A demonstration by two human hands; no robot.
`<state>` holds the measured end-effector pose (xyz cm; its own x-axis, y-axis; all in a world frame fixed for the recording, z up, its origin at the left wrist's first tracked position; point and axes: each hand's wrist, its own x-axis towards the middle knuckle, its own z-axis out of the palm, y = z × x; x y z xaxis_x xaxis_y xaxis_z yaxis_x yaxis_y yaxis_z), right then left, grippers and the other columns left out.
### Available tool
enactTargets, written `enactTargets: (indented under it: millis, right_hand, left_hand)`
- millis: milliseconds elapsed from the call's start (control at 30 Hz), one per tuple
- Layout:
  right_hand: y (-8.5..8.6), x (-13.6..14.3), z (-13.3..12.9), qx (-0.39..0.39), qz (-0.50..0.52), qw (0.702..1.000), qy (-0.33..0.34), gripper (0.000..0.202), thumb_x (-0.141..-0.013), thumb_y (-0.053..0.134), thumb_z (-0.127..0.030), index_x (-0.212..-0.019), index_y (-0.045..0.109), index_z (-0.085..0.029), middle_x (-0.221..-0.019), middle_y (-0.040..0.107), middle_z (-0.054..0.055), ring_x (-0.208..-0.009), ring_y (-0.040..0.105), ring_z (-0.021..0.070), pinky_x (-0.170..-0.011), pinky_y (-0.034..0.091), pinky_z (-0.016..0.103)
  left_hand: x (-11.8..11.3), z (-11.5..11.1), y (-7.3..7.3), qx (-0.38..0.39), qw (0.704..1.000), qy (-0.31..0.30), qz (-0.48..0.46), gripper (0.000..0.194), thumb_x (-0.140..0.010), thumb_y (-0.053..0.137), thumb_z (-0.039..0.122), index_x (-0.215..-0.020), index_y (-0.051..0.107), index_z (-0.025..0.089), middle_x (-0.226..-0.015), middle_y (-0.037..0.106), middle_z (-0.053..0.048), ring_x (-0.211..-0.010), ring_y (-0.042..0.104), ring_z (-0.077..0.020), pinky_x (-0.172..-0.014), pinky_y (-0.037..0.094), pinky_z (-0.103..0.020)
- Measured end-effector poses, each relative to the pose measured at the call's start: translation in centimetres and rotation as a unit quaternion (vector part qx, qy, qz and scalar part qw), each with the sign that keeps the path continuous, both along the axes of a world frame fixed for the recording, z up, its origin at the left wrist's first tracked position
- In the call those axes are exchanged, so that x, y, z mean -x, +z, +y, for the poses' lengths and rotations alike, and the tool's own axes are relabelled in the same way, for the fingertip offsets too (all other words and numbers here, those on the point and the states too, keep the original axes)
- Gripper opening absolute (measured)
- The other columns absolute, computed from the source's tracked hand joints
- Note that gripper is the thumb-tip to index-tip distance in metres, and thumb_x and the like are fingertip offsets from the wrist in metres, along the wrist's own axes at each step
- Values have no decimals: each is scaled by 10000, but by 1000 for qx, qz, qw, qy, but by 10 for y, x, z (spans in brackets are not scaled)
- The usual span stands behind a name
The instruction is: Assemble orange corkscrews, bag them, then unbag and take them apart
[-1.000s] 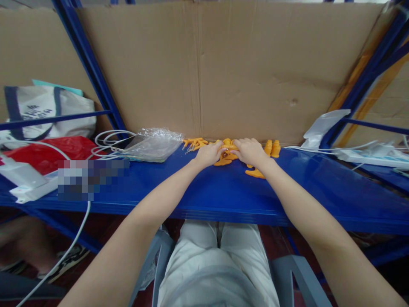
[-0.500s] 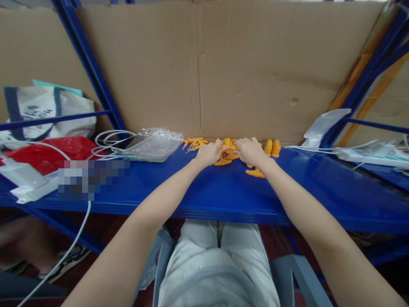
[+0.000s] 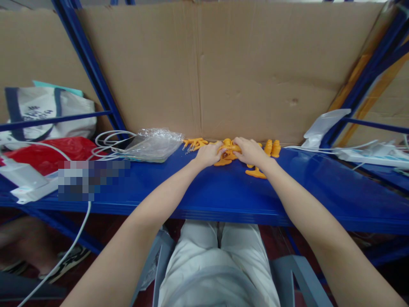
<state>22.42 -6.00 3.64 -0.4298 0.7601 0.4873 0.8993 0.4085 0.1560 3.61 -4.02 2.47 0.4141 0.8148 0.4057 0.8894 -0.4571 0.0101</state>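
Note:
Between my two hands is an orange plastic piece [image 3: 228, 149], held just above the blue shelf. My left hand [image 3: 209, 154] pinches its left end, and my right hand [image 3: 248, 151] grips its right end. Under and around them lie more orange parts, one of them curved [image 3: 223, 162] below the held piece. Another curved orange part [image 3: 255, 172] rests below my right hand. Two ribbed orange pieces [image 3: 272, 148] stand side by side to the right. Branching orange pieces [image 3: 194, 143] lie left of my left hand, beside small metal bits. My fingertips partly hide the held piece.
The blue shelf [image 3: 204, 194] has a cardboard wall [image 3: 243, 68] behind it. Clear plastic bags [image 3: 156, 145], white cables, a red bag [image 3: 60, 151] and a power strip [image 3: 35, 187] are at left. Another power strip [image 3: 377, 157] lies at right. A person's leg shows lower left.
My right hand's fingers have shifted slightly on the orange piece. My left hand stays in nearly the same place, and the other orange parts lie where they were.

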Motion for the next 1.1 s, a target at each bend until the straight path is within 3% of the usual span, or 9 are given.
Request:
enactTargets:
  millis: [100, 233, 500, 800, 1100]
  right_hand:
    - [-2, -3, 4, 63, 39, 997, 0, 268, -941, 500, -290, -1165, 576, -163, -1102, 717, 139, -971, 664, 263, -795, 433, 326]
    - [-4, -1, 8, 118, 46, 992, -7, 271, -982, 446, -260, -1155, 611, -132, -1196, 703, 164, -1066, 669, 251, -876, 452, 317]
    - [1, 0, 2, 60, -3, 998, -29, 253, -956, 501, -267, -1160, 615, -171, -1205, 698, 156, -1087, 646, 279, -857, 443, 367]
    - [4, 2, -5, -25, -29, 999, -38, 267, -908, 451, -145, -1148, 563, -175, -1119, 678, 164, -1074, 587, 304, -824, 354, 368]
    - [4, 2, -7, -24, -23, 998, -48, 265, -911, 457, -149, -1159, 549, -169, -1139, 679, 165, -1080, 573, 311, -834, 328, 373]
  left_hand:
    - [1, -1, 0, -8, 1000, -8, 7, 407, -1036, 331, 434, -1270, 566, 198, -1181, 713, -127, -1117, 670, -288, -880, 495, -361]
    - [2, -1, 0, -13, 1000, -6, 14, 391, -1035, 357, 388, -1320, 544, 197, -1271, 673, -139, -1154, 651, -277, -911, 485, -364]
    - [0, 1, -1, -13, 1000, -8, 10, 410, -1038, 343, 395, -1328, 545, 188, -1263, 682, -137, -1158, 651, -284, -925, 491, -383]
    - [-2, 2, -3, 2, 1000, 10, -8, 508, -1031, 289, 501, -1313, 589, 203, -1136, 734, -134, -1098, 683, -310, -884, 509, -392]
    - [-2, 1, -1, 1, 1000, 4, -10, 506, -1030, 298, 500, -1300, 613, 210, -1137, 738, -122, -1100, 685, -297, -879, 508, -367]
